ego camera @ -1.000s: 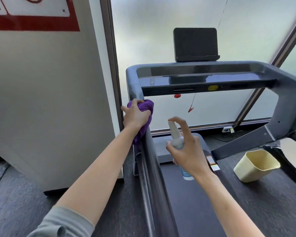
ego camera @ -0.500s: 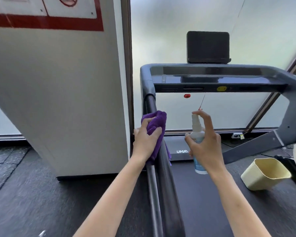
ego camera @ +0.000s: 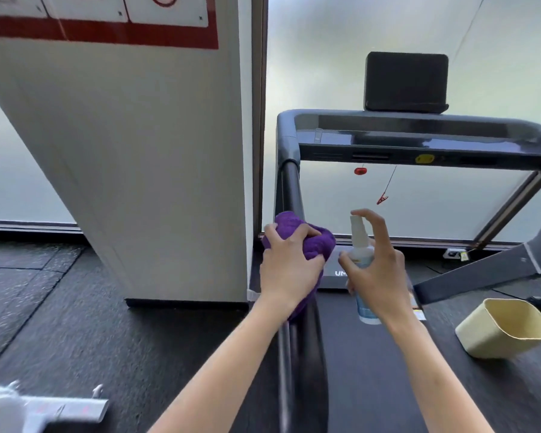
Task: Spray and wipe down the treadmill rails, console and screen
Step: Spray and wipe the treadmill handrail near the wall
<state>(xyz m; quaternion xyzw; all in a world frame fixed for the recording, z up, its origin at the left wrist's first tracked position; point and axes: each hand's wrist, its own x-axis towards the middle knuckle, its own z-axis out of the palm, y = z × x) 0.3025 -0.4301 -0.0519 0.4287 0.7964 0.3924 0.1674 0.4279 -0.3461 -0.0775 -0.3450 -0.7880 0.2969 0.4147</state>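
My left hand (ego camera: 289, 270) grips a bunched purple cloth (ego camera: 313, 242) pressed around the treadmill's dark left rail (ego camera: 291, 189), about halfway down it. My right hand (ego camera: 378, 270) holds a small white spray bottle (ego camera: 361, 260) upright just right of the cloth, forefinger raised over the nozzle. The rail runs up to the grey console (ego camera: 419, 142). A black screen (ego camera: 406, 81) stands on top of the console. The treadmill belt (ego camera: 372, 370) lies below my right arm.
A white pillar (ego camera: 156, 170) with a red-banded sign stands close to the left of the rail. A pale yellow bin (ego camera: 509, 329) sits on the dark floor at the right. A red safety clip (ego camera: 383, 200) dangles under the console. A blurred white object (ego camera: 28, 410) shows at bottom left.
My left hand has slid the purple cloth down the left rail towards me. The right hand with the bottle has stayed beside it. The view has shifted left and back.
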